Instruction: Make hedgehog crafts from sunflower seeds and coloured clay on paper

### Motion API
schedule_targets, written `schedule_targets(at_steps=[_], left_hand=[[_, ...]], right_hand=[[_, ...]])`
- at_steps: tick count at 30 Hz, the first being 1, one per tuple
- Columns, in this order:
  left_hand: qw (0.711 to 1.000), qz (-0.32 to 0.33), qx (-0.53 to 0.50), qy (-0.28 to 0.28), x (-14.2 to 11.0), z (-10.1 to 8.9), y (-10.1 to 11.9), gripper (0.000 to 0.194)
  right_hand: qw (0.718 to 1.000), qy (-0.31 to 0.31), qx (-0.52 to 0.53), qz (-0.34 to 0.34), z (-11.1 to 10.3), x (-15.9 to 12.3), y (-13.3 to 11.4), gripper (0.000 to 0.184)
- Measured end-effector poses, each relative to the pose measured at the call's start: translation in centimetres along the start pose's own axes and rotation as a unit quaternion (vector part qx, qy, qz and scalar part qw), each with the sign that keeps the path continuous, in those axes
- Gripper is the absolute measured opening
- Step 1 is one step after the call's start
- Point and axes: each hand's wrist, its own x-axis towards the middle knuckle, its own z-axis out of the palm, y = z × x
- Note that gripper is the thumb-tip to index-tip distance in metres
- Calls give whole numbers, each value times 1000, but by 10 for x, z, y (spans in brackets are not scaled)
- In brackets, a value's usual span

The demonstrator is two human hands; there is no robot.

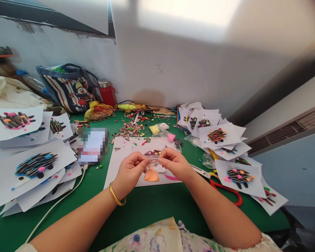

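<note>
Between my two hands hangs a small clear plastic bag with a lump of orange clay (151,175) at its bottom. My left hand (131,171), with a gold bangle at the wrist, pinches one top corner of the bag. The other top corner is pinched by my right hand (174,163). Below them lies a white sheet of paper (115,159). A hedgehog figure made of sunflower seeds and clay dots (152,153) shows just behind the bag, partly hidden by it. A pink strip (172,178) lies on the sheet near my right wrist.
Stacks of hedgehog pictures stand left (36,166) and right (240,176). Red-handled scissors (227,190) lie by my right forearm. A phone (93,146) with a white cable is left of the sheet. Loose sunflower seeds (131,129), yellow clay (155,129) and a red flask (106,93) are behind.
</note>
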Motion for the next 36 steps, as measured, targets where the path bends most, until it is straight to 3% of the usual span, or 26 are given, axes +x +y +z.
schedule_targets(at_steps=[7, 19, 24, 29, 31, 33, 36], left_hand=[[1000, -3, -5, -13, -1, 1, 4, 26], [997, 21, 73, -21, 0, 1, -1, 21], [995, 41, 86, -38, -2, 4, 6, 21], [997, 23, 65, -35, -3, 7, 9, 26], [999, -25, 21, -43, -2, 7, 8, 24], [994, -79, -69, -36, 1, 6, 7, 33], [953, -165, -253, -20, 5, 5, 8, 38]], right_hand=[[999, -40, -28, 2, -2, -1, 6, 20], [996, 8, -86, -30, 4, -1, 0, 17], [990, -10, -130, -51, 10, -3, -2, 4], [982, -12, -173, -76, 11, -2, -5, 9], [974, 12, -206, -89, 1, -1, -5, 10], [955, 87, -259, -114, -15, 2, -3, 11], [867, 233, -412, -158, -45, 6, 5, 18]])
